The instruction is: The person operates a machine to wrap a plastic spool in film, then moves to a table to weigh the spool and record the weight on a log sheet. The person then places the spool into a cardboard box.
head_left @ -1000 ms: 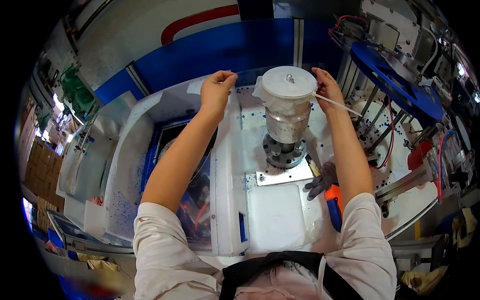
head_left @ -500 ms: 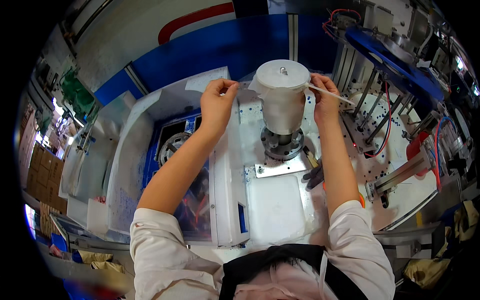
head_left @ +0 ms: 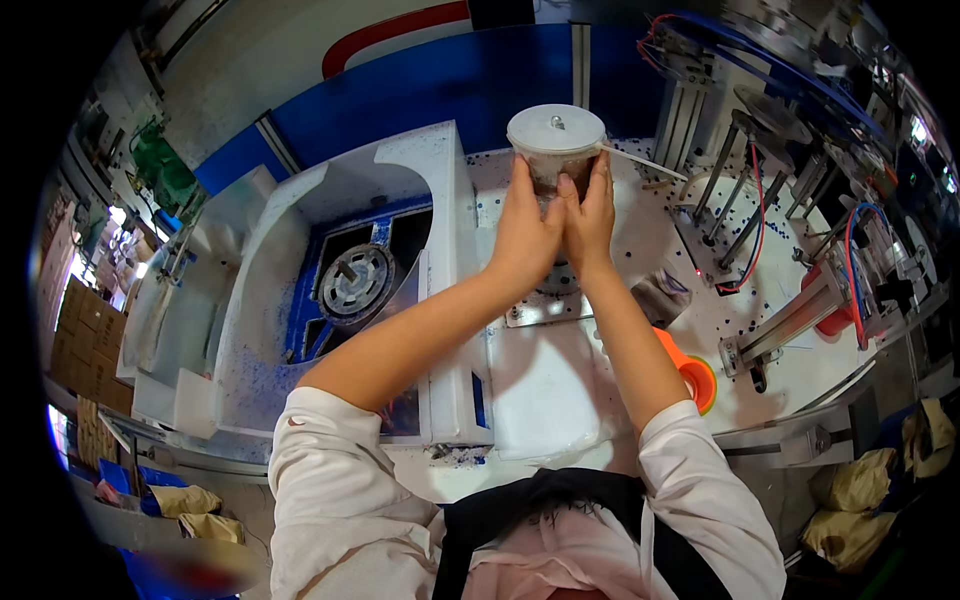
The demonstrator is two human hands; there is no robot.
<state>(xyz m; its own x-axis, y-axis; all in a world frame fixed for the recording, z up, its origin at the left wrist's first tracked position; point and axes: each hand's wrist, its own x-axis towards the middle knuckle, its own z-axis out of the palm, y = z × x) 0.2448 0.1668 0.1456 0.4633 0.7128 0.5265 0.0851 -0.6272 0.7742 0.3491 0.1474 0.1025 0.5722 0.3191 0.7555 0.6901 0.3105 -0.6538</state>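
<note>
Across the white machine bed (head_left: 545, 390) filling mid-frame, my left hand (head_left: 522, 232) and right hand (head_left: 590, 218) press together around the clear lidded cup (head_left: 556, 143) at upper centre, lifted clear above the round mount (head_left: 548, 283) and not seated anywhere yet.

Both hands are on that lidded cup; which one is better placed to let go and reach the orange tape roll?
Probably the right hand: the orange tape roll lies beside the right forearm, while the left hand would have to cross over. Both grip the lidded cup.
</note>
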